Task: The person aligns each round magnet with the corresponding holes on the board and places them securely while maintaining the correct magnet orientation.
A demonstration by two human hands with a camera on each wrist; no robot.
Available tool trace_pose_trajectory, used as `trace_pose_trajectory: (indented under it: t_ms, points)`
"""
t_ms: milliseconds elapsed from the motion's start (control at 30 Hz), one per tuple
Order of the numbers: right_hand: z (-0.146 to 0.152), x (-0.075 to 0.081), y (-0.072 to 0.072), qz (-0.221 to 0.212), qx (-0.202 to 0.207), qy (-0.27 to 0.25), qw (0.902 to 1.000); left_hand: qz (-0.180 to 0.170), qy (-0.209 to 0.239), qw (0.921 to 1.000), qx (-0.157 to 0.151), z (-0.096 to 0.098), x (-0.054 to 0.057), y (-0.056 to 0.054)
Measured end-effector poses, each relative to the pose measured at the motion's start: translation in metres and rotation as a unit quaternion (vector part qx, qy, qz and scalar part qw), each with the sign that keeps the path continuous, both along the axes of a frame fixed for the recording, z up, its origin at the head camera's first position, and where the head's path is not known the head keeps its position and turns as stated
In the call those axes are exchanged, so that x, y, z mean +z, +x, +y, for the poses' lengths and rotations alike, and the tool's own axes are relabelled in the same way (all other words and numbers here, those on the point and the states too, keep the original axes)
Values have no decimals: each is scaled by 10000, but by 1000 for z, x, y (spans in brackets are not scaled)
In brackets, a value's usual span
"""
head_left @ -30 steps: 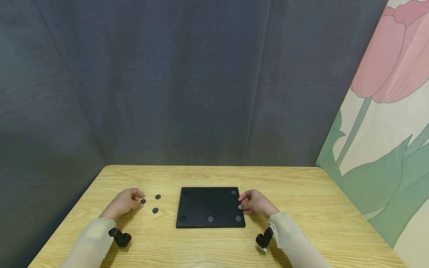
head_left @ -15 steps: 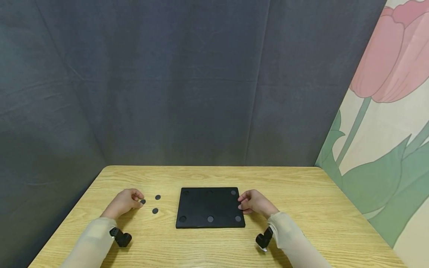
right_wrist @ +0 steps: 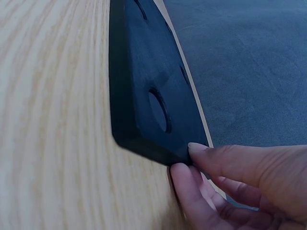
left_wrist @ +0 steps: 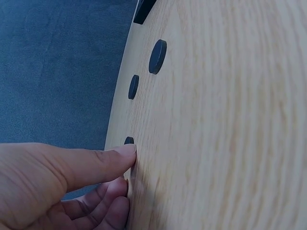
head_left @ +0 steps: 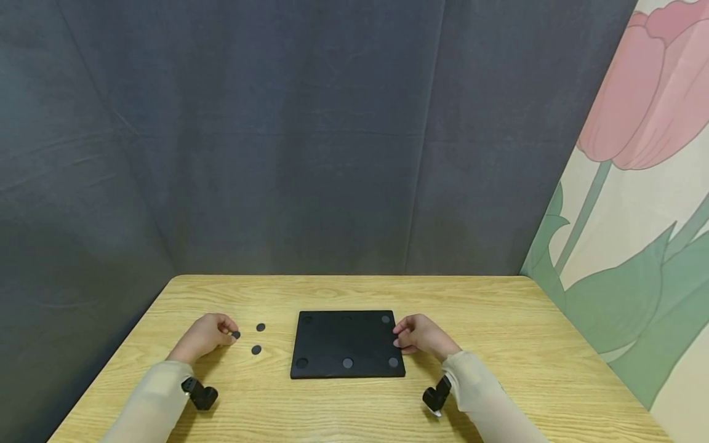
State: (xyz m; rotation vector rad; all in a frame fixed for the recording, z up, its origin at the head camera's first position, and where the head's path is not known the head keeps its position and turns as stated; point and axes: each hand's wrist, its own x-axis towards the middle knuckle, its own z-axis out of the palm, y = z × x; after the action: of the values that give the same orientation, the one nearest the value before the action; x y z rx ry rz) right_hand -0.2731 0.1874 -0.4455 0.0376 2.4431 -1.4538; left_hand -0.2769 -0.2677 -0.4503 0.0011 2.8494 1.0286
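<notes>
My left hand (head_left: 206,337) is at the left of the table, thumb and fingertips pinching a small black disc (head_left: 236,335). In the left wrist view the thumb covers most of that disc (left_wrist: 129,140). Two more black discs lie flat to its right, one farther back (head_left: 261,327) and one nearer (head_left: 256,349). A flat black rectangular board (head_left: 348,338) with several round recesses along its long edges lies mid-table. My right hand (head_left: 422,335) holds its right edge, thumb on top and fingers against the side, as the right wrist view shows beside a round recess (right_wrist: 159,110).
The light wood table (head_left: 471,307) ends at a dark curtain (head_left: 332,154) behind. To the right hangs a cloth with a tulip print (head_left: 626,234). A small black camera sits on each wrist, left (head_left: 200,394) and right (head_left: 436,395).
My left fingertips have drawn in slightly on the disc, which now sits closer between them. The right hand and the board stay in place.
</notes>
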Motion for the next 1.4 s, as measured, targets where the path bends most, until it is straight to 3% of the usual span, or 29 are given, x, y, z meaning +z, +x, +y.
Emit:
trace_pose_trajectory:
  t_ms: [1400]
  points:
    - [1,-2,-3,6,47,4,10000,-159,-37,9997,197,7,7,2]
